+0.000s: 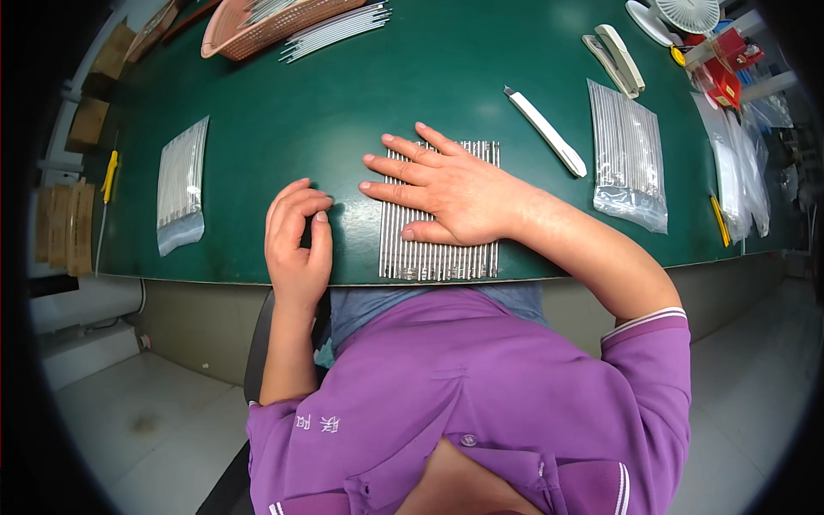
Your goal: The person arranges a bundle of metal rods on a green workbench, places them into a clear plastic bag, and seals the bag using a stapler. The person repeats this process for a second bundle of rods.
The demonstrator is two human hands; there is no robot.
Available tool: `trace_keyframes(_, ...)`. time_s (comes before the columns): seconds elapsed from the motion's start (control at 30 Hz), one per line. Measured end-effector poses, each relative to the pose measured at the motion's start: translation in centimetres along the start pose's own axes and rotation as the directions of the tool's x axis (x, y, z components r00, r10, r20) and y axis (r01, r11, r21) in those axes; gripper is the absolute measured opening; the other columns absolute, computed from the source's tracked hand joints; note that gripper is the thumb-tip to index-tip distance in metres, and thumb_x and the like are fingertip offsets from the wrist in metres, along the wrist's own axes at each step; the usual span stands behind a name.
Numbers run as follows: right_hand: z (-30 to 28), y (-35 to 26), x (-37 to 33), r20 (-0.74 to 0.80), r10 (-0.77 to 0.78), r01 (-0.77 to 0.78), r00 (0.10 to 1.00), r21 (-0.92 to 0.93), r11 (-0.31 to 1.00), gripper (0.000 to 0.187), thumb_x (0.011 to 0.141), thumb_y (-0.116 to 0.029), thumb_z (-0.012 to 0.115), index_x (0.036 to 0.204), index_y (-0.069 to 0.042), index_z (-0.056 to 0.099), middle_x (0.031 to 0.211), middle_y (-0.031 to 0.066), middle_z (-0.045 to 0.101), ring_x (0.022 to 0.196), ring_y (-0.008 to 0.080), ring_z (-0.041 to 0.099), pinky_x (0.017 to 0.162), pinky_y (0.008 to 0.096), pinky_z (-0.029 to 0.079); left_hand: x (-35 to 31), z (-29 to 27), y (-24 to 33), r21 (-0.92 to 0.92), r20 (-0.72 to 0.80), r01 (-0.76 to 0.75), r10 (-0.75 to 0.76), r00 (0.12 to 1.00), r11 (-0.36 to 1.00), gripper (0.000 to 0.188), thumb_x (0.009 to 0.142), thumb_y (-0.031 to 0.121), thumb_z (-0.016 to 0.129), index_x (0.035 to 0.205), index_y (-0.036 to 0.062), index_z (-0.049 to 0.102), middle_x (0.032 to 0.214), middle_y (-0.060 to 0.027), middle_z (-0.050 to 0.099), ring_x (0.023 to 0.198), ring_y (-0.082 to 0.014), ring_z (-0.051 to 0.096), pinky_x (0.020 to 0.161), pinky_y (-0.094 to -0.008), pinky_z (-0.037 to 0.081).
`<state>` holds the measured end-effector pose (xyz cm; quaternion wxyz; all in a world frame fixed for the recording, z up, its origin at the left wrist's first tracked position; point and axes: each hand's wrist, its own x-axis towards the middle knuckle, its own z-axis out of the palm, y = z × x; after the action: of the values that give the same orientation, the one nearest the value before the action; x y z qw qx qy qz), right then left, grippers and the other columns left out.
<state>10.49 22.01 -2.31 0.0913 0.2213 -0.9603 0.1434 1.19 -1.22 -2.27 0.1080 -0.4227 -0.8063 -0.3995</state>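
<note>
My right hand (pixel 459 193) lies flat with spread fingers on a side-by-side row of thin metal rods (pixel 438 263), pressing on its upper middle. Glints over the rods look like clear plastic film. The row lies at the table's near edge, partly covered by the hand. Left of it, my left hand (pixel 296 236) rests at the table edge, apart from the rods. Its fingers are curled, with the thumb tip close to the index fingertip, and no object shows in them. A white utility knife (pixel 547 133) lies diagonally beyond my right forearm.
Bags of rods lie at left (pixel 182 182) and right (pixel 628 142) on the green table (pixel 283 112). A stapler (pixel 616 62), small fan (pixel 687 12) and empty plastic bags (pixel 740 167) are at right. Loose rods (pixel 335 33) lie beside a pink basket (pixel 225 41). A yellow-handled tool (pixel 110 176) is far left.
</note>
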Motion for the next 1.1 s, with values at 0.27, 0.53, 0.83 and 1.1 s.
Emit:
trace_keyframes(0.27,0.0,0.3,-0.6,-0.011,-0.004,0.004,1.0,0.028,1.0,0.059,0.091,-0.046,0.051,0.143,-0.02,0.042,0.151,0.0096,0.035,0.142,0.0304,0.026,0.117,0.0532,0.016,0.0,0.0,0.3,0.016,0.008,0.017,-0.018,1.0,1.0,0.015,0.084,-0.007,0.055,0.093,0.0015,0.065,0.103,-0.0101,0.064,0.112,-0.0294,0.058,0.094,-0.0385,0.046)
trace_keyframes(0.53,0.0,0.5,-1.0,-0.025,-0.013,0.014,1.0,0.02,1.0,0.06,0.091,-0.048,0.05,0.144,-0.019,0.042,0.151,0.0102,0.035,0.142,0.0305,0.026,0.117,0.0528,0.015,0.1,0.0,0.5,0.017,0.013,0.03,-0.03,0.999,0.999,0.014,0.085,-0.006,0.055,0.092,0.0014,0.064,0.103,-0.0102,0.064,0.113,-0.0291,0.058,0.095,-0.0386,0.046)
trace_keyframes(0.83,-0.1,0.6,-1.3,-0.019,-0.011,0.011,1.0,0.026,1.0,0.061,0.092,-0.049,0.05,0.144,-0.02,0.041,0.152,0.0094,0.034,0.143,0.0304,0.026,0.117,0.0538,0.015,-0.1,0.0,0.4,0.026,0.023,0.034,-0.034,0.999,0.999,0.014,0.085,-0.006,0.055,0.093,0.0017,0.064,0.104,-0.0106,0.064,0.114,-0.0292,0.058,0.095,-0.0386,0.045)
trace_keyframes(1.1,-0.4,0.6,-1.8,-0.018,-0.009,0.01,1.0,0.025,1.0,0.061,0.091,-0.049,0.051,0.144,-0.02,0.04,0.152,0.0091,0.034,0.142,0.0305,0.027,0.117,0.054,0.016,-0.1,0.0,0.3,0.02,0.026,0.025,-0.025,0.999,0.999,0.014,0.085,-0.006,0.054,0.093,0.0015,0.064,0.104,-0.0109,0.064,0.114,-0.0296,0.058,0.096,-0.039,0.045)
